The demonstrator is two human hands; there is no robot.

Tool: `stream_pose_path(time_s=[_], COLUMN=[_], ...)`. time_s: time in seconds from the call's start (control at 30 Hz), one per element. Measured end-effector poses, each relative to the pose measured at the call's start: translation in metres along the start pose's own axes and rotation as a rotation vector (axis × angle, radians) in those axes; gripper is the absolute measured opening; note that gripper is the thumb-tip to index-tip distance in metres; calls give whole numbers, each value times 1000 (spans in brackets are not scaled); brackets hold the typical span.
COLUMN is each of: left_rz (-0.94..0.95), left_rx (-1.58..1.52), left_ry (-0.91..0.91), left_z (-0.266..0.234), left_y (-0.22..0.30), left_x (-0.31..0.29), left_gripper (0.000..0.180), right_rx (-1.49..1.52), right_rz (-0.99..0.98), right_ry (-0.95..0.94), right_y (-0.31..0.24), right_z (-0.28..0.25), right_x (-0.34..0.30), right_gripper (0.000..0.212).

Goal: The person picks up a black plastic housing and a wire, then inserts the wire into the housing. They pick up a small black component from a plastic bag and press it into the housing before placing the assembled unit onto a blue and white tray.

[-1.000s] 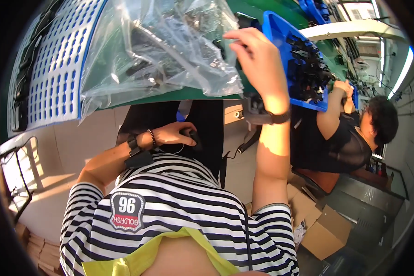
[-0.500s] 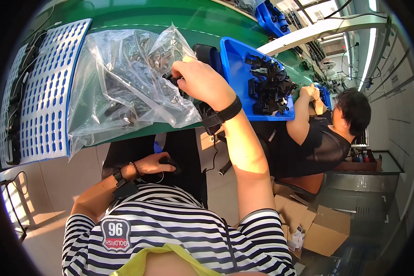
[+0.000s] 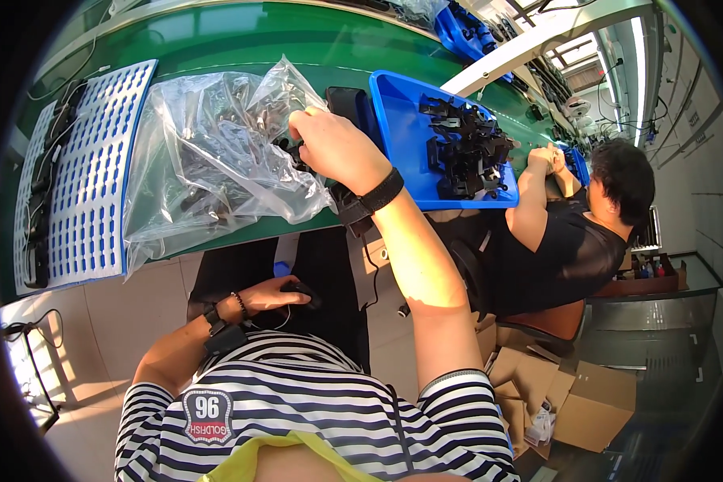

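Observation:
A clear plastic bag [image 3: 209, 153] with dark parts inside lies on the green bench. At its right-hand end my right hand [image 3: 341, 149] has its fingers curled in among the plastic, beside dark parts. The fingertips are partly hidden, so what they grip cannot be made out. Low over my lap, my left hand [image 3: 265, 296] is closed round a small black part [image 3: 303, 294], whose shape is hard to see against dark cloth. A thin white wire hangs just below that hand.
On the left a white slotted tray [image 3: 96, 177] carries a row of long black parts with white wires [image 3: 40, 193]. A blue bin [image 3: 394, 120] of black plastic parts [image 3: 466, 149] stands right of the bag. Beyond it a co-worker [image 3: 570, 233] sits near open cardboard boxes [image 3: 594, 402].
The whole view has shifted slightly. My right hand stays at the bag with its fingers still curled; my left hand keeps the black part over my lap.

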State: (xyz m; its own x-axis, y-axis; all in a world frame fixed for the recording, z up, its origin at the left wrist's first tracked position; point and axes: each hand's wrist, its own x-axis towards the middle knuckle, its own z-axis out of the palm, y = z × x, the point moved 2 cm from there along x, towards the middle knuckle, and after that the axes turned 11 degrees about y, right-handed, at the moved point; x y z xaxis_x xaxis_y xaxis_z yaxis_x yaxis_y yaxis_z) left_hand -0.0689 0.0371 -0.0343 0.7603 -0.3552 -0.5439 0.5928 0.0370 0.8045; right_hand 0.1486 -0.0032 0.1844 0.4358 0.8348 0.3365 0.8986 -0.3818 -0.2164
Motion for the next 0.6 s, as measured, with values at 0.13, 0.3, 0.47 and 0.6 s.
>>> stream_pose_path(time_s=[0.13,0.3,0.47,0.6], left_rz=[-40,-93,-95,-80], left_rx=[-72,-79,-313,-245], left_ry=[-12,-12,-58,-86], left_z=[1,6,9,13], left_y=[2,-6,-23,7], left_x=[-3,-8,-12,1], left_gripper=[58,58,42,48], right_rx=[20,126,623,923], right_rz=[-20,9,303,496], right_ry=[102,454,334,400], right_y=[-5,-13,-60,-77], right_z=[-4,-23,-66,-74], right_x=[-3,-24,-72,-158], right_gripper=[8,8,10,10])
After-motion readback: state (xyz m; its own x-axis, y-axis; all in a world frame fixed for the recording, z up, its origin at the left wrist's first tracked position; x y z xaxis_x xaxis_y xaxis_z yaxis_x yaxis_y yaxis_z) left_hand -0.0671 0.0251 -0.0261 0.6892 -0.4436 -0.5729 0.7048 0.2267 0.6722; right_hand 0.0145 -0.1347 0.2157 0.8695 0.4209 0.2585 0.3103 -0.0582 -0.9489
